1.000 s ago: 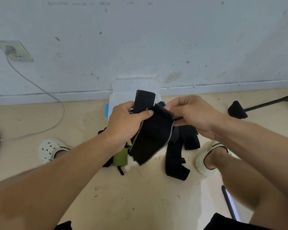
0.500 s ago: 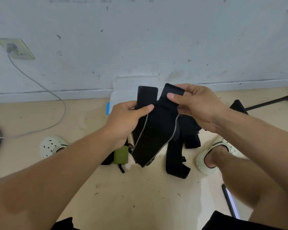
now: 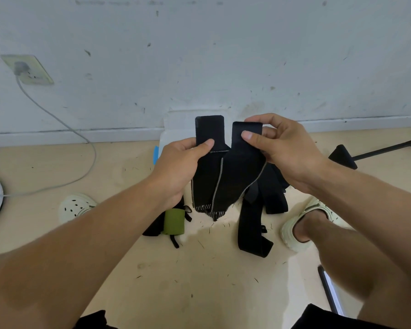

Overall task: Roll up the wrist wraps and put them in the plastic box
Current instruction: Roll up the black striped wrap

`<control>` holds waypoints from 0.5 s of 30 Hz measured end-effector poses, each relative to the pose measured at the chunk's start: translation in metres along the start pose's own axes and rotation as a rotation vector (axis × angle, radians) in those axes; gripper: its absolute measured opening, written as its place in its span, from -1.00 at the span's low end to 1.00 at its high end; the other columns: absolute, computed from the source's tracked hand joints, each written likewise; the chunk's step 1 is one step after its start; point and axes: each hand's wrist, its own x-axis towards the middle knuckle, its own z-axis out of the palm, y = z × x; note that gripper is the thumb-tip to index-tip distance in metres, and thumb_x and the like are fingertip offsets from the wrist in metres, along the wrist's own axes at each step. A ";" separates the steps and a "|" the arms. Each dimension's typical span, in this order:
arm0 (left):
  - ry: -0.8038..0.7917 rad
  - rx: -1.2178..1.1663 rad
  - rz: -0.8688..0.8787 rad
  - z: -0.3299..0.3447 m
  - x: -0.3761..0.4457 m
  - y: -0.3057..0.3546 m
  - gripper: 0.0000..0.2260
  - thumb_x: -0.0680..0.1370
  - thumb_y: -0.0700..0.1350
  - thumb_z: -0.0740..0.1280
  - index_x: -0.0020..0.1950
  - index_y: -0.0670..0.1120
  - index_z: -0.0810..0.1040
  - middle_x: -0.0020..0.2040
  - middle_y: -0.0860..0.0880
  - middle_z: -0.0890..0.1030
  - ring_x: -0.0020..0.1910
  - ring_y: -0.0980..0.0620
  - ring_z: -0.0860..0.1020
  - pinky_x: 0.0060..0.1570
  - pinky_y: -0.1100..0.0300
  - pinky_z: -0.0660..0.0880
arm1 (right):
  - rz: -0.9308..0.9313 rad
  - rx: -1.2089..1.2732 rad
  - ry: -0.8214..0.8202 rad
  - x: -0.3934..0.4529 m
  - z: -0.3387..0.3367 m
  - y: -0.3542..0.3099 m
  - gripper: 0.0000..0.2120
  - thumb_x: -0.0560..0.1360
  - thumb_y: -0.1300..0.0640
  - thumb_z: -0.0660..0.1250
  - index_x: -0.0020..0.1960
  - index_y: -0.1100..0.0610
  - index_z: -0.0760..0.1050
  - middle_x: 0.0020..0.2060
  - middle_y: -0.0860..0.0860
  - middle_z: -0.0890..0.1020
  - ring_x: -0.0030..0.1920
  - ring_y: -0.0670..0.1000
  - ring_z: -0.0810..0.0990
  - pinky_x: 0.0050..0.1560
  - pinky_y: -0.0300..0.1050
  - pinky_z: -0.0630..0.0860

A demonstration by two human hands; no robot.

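- Kneeling or squatting over a pale floor [image 3: 199, 293] beside a white wall [image 3: 223, 55]; free floor on the near side of both hands, so enough room below the fingers for rolling.
- Holding up two black wrist wraps [image 3: 226, 181] side by side between the hands, well above the floor, lower ends hanging loose under the fingers.
- Left hand [image 3: 178, 169] gripping the left wrap, thumb pressed on the front just under its flat upper tab, other fingers curled behind, not visible.
- Right hand [image 3: 287, 150] pinching the upper tab of the right wrap, thumb in front, fingers curled over the top edge.
- Judging the wraps as light and soft: hanging limp, bending along the grey seams, no risk of breaking. Upper tabs looking stiffer, perhaps the fastening patch, so best taken there with thumb and fingers and rolled from one end with steady tension; otherwise probably loosening or rolling crooked.
- Lying on the floor under the fingers: more black straps [image 3: 252, 229] below the right hand, a green roll [image 3: 174, 221] below the left wrist.
- Standing beyond the fingertips, against the wall: plastic box [image 3: 176, 129], translucent, with a blue clip, mostly hidden behind the wraps; cannot tell what is inside.
- Edges to mind: the wall close behind the box, a sandalled foot [image 3: 304, 224] near the right forearm, a pale shoe [image 3: 76, 206] left of the left forearm, a grey cable [image 3: 64, 124] far to the left.
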 end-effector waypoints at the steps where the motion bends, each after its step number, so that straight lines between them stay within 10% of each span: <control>1: -0.006 0.012 0.006 0.000 0.000 -0.001 -0.81 0.67 -0.01 0.37 0.21 0.01 0.72 0.06 0.05 0.77 0.11 0.03 0.72 0.27 -0.04 0.60 | -0.005 -0.003 0.000 0.000 0.000 0.000 -0.77 0.56 0.26 0.46 0.19 0.11 0.61 -0.02 0.24 0.71 -0.16 -0.02 0.72 -0.20 -0.27 0.59; 11: -0.089 0.082 0.119 0.005 -0.004 -0.006 -0.66 0.44 -0.18 0.60 0.19 -0.01 0.70 0.04 0.09 0.77 0.05 0.13 0.72 0.08 0.21 0.61 | 0.028 0.007 0.057 -0.002 0.006 0.004 -0.74 0.54 0.22 0.50 0.18 0.09 0.54 -0.20 0.03 0.75 -0.19 0.04 0.74 -0.21 -0.11 0.63; 15: -0.043 0.059 0.073 0.003 -0.002 -0.007 -0.68 0.45 -0.17 0.61 0.18 -0.03 0.70 0.02 0.05 0.77 0.05 0.04 0.73 0.15 0.05 0.64 | -0.002 -0.177 0.059 0.000 0.004 0.006 -0.77 0.50 0.07 0.55 0.11 -0.05 0.58 0.01 -0.04 0.71 -0.01 0.06 0.73 0.07 0.03 0.64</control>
